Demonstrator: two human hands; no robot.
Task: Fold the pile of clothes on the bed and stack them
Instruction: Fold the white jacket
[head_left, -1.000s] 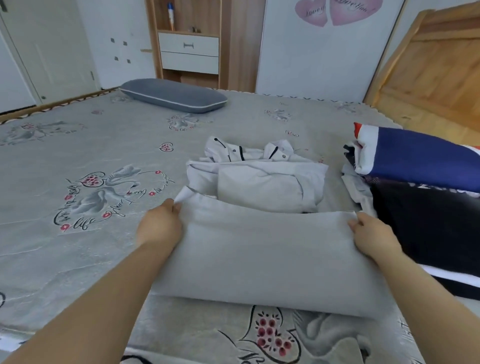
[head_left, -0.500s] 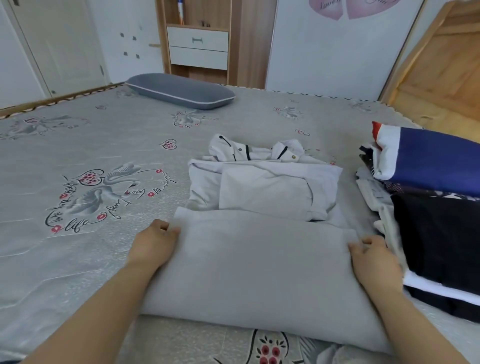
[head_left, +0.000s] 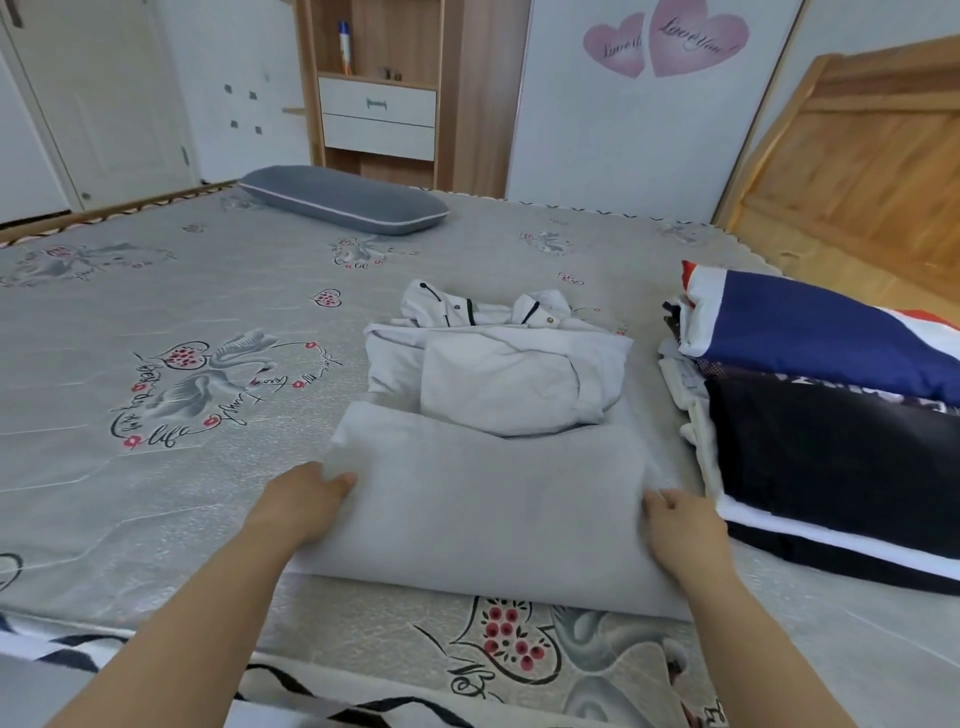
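While both arms reach forward over the near edge of the bed, the scene is as follows:

Bed: the bed (head_left: 156, 467) has a grey cover with swan and heart prints; all the clothes lie on it.

Grey garment: the grey garment (head_left: 488, 509) lies flat and folded in front of the person, between the two hands; its far edge touches the white jacket.

Left hand: the left hand (head_left: 304, 501) is at the left side of the grey garment, with the fingers curled onto the cloth edge (the thumb side lies on top), so it grasps the garment there.

Right hand: the right hand (head_left: 678, 525) is at the right side of the same garment; its fingers are bent over the right edge and hold it.

White jacket: the white jacket (head_left: 498, 374) lies folded just behind the grey garment, with the collar and dark trims at the far side.

Stack: the stack of folded clothes (head_left: 831, 415) stands at the right, just beside the right hand; a blue, white and red piece is on top, dark pieces are under it.

Pillow: a grey pillow (head_left: 343, 200) lies at the far side of the bed, well apart from the hands.

Cabinet: a wooden cabinet (head_left: 379, 104) with white drawers stands behind the bed.
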